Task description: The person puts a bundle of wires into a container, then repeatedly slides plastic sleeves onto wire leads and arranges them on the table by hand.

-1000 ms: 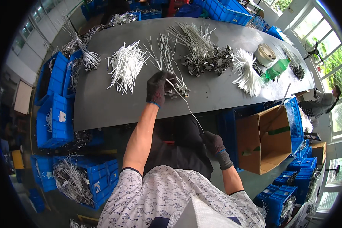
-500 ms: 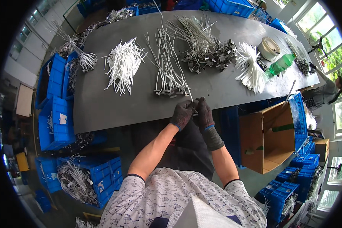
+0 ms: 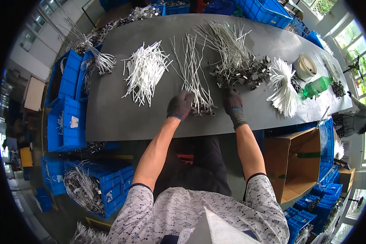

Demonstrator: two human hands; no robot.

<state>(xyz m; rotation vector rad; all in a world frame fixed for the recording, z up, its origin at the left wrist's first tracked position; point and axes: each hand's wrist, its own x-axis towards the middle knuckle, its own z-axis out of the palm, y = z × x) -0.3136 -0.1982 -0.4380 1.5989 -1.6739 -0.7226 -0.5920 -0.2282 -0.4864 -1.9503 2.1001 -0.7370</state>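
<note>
My left hand, in a dark knitted glove, is at the left side of a loose group of white wires. Its fingers look curled in, and what they hold, if anything, is hidden. Grey metal clips sit on the near ends of these wires, just right of that hand. My right hand, also gloved, reaches to the near edge of a heap of dark grey metal clips. The fingertips blend into the heap, so their grip is unclear. Thin whitish wires fan out behind the heap.
On the grey table, a pile of white strips lies left. A white bundle, a pale tub and a green bottle stand right. Blue crates and an open cardboard box flank the table. A person is at far right.
My hands, earlier together at the table's near edge on a white wire with a clip, have parted. The left moved left to the wire group; the right moved forward to the clip heap.
</note>
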